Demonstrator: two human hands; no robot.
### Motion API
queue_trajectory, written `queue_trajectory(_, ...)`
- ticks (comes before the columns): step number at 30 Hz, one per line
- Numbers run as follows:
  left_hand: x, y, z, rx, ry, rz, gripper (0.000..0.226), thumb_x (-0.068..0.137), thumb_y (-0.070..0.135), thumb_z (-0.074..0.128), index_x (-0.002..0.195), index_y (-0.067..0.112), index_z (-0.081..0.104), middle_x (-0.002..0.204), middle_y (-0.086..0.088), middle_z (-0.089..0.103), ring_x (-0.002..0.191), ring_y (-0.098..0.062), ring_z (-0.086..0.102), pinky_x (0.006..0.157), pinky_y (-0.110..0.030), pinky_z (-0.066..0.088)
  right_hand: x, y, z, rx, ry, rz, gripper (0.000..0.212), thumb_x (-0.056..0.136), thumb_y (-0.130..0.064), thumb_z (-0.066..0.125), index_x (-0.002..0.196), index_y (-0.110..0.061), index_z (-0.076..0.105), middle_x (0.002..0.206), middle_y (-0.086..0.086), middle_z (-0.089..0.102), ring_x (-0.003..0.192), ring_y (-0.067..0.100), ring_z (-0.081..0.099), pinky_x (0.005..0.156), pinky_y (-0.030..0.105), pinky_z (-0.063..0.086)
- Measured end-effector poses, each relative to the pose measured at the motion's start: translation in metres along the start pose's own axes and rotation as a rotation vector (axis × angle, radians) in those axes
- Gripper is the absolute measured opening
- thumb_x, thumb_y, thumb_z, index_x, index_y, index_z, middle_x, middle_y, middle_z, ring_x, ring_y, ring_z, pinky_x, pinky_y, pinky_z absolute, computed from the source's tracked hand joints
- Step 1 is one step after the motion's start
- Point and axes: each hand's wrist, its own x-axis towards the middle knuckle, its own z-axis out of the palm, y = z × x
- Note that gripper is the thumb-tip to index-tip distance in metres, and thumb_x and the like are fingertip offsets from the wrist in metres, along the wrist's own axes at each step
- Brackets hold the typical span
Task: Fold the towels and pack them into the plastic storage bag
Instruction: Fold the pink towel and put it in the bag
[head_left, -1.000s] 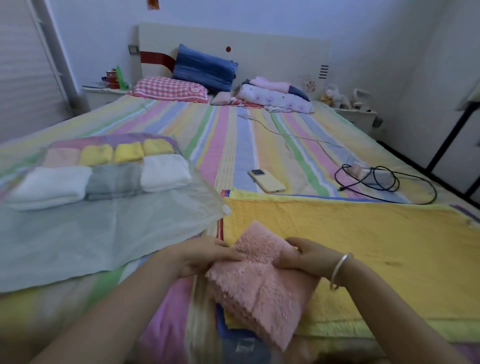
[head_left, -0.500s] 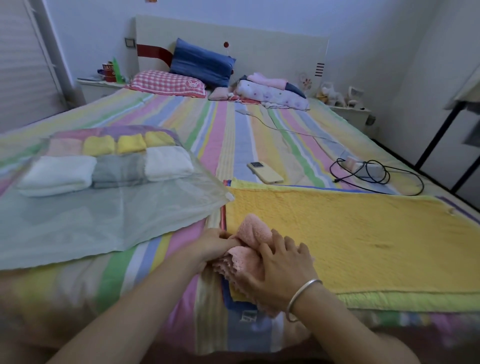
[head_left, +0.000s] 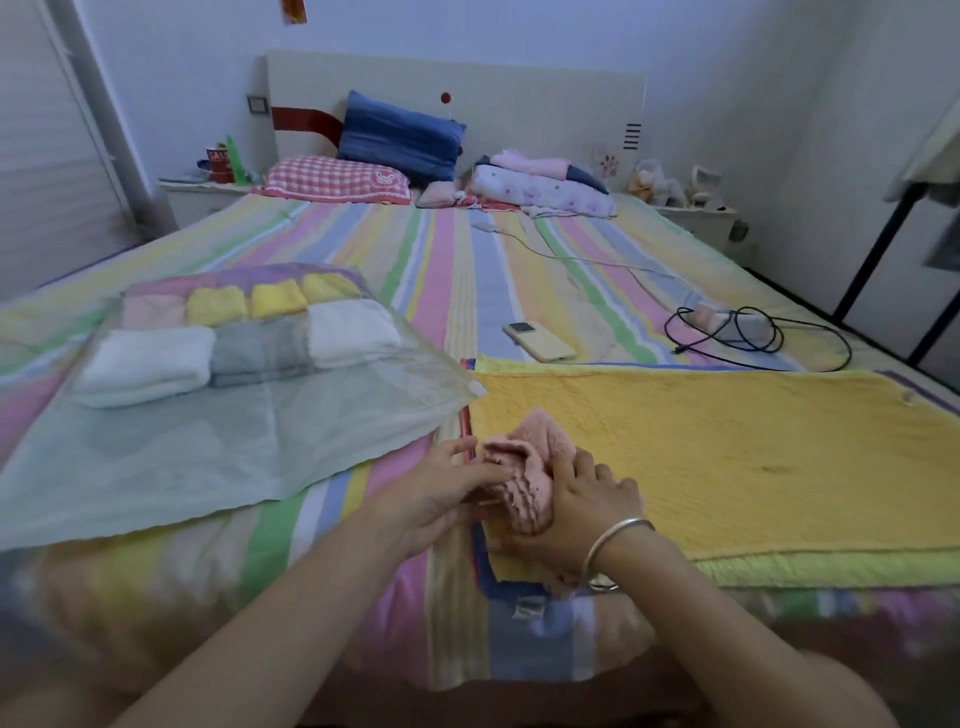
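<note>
Pink towel (head_left: 524, 470), near edge of bed (head_left: 467, 270) | left hand (head_left: 441, 491) flat against it, right hand (head_left: 589, 506) gripping | risk: released folds spring open

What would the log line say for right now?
step: pink towel fold | left hand: touches towel | right hand: grips towel | storage bag: folded towels inside
</note>
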Motion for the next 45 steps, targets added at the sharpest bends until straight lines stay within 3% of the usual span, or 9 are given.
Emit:
queue_trajectory(2,-0.006,0.011,0.008,-0.111,-0.012,-0.006,0.066,0.080,-0.004,0.071,0.139,0.006,0.043,0.121,-0.024,0.063,0.081,-0.024,0.069,0.062,-0.033,0.058,-0.003,-0.006,-0.003,0.065,0.057,0.034,0.127,0.052,-0.094,0.044,0.145,-0.014,0.012,0.139,0.010,0.031,0.126,0.031,0.039,0.097,0.048,0.040)
queue_trajectory(9,-0.041,0.047,-0.011,-0.225,-0.081,0.086,0.021,0.091,0.004,0.056,0.110,0.004,0.065,0.098,-0.012,0.068,0.086,-0.023,0.067,0.075,-0.035,0.061,0.007,-0.028,-0.008,0.470,0.216,0.023,0.063,0.077,-0.048,0.060,0.126,-0.020,0.033,0.116,0.007,0.042,0.102,0.032,0.052,0.078,0.038,0.047)
queue_trajectory(11,-0.041,0.042,-0.039,0.069,0.137,0.232,0.018,0.094,0.008,0.057,0.111,0.008,0.062,0.104,-0.009,0.070,0.084,-0.021,0.070,0.077,-0.039,0.061,0.013,-0.039,-0.005,0.618,0.191,0.015,0.066,0.073,-0.057,0.058,0.128,-0.028,0.035,0.115,0.005,0.047,0.101,0.030,0.054,0.078,0.039,0.048)
queue_trajectory(13,-0.037,0.034,-0.079,0.744,0.426,0.461,0.023,0.088,0.022,0.068,0.110,0.018,0.063,0.108,0.002,0.070,0.090,-0.014,0.068,0.084,-0.040,0.057,0.017,-0.052,-0.001,0.687,0.197,-0.025,0.072,0.066,-0.070,0.051,0.127,-0.035,0.038,0.113,0.002,0.052,0.099,0.026,0.057,0.080,0.042,0.050)
queue_trajectory(15,-0.035,0.028,-0.120,1.299,0.530,0.552,0.040,0.080,0.043,0.074,0.114,0.026,0.061,0.114,0.009,0.064,0.103,-0.012,0.061,0.090,-0.037,0.049,0.021,-0.064,0.003,0.736,0.187,-0.065,0.072,0.062,-0.069,0.052,0.125,-0.035,0.042,0.110,0.001,0.054,0.097,0.025,0.059,0.080,0.042,0.052)
queue_trajectory(19,-0.035,0.024,-0.181,1.637,0.523,0.423,0.062,0.072,0.055,0.074,0.124,0.029,0.054,0.126,0.007,0.056,0.119,-0.018,0.051,0.096,-0.035,0.038,0.027,-0.086,0.004,0.788,0.193,-0.153,0.066,0.068,-0.058,0.061,0.127,-0.041,0.039,0.111,0.001,0.055,0.098,0.024,0.059,0.082,0.042,0.051)
queue_trajectory(27,-0.044,0.039,-0.226,1.443,0.420,0.395,0.020,0.077,0.035,0.072,0.096,0.040,0.065,0.104,0.010,0.069,0.096,-0.013,0.064,0.081,-0.034,0.051,0.037,-0.130,0.002,0.554,0.264,-0.369,0.058,0.073,-0.049,0.067,0.123,-0.031,0.044,0.104,0.000,0.047,0.093,0.026,0.057,0.073,0.034,0.048)
queue_trajectory(38,-0.053,0.017,-0.220,1.677,0.457,0.492,0.028,0.083,0.051,0.055,0.102,0.032,0.066,0.103,0.010,0.068,0.099,-0.015,0.062,0.073,-0.032,0.049,0.048,-0.149,0.021,0.363,0.222,-0.287,0.061,0.079,-0.052,0.056,0.130,-0.025,0.037,0.113,0.009,0.046,0.104,0.033,0.053,0.081,0.035,0.046)
queue_trajectory(45,-0.052,0.020,-0.209,1.117,0.622,0.295,0.012,0.076,0.024,0.068,0.077,0.036,0.073,0.087,0.016,0.072,0.091,-0.004,0.066,0.085,-0.022,0.050,0.040,-0.145,0.026,0.335,0.255,-0.337,0.064,0.071,-0.046,0.053,0.129,-0.025,0.041,0.112,0.009,0.045,0.104,0.034,0.050,0.076,0.034,0.044)
